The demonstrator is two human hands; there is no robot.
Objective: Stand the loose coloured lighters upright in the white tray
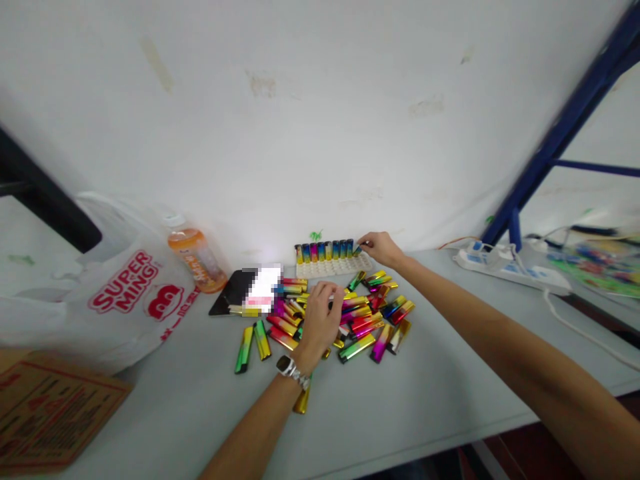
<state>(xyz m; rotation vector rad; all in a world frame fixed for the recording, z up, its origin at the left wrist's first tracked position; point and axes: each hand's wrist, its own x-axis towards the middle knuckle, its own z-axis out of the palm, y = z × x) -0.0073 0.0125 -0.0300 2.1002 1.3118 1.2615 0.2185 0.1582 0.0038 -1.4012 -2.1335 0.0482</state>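
Note:
A white rack with rows of small holes (330,268) stands against the wall. Along its back row several shiny lighters (321,251) stand upright, mostly blue and gold with one magenta. At the right end of that row, my right hand (383,249) pinches a dark lighter (357,251) by its upper part. My left hand (324,313) is over a loose pile of metallic lighters (365,323) in red, gold, green and magenta. Its fingers are curled, and the dark end of a lighter shows between thumb and fingers; the rest is hidden.
Left of the pile lies a dark phone or tablet (235,293) with a blurred bright screen. Behind it are an orange drink bottle (197,257), a white plastic bag (125,293) and a cardboard box (55,413). A power strip (510,267) with cables lies at right, near a blue metal frame (550,147).

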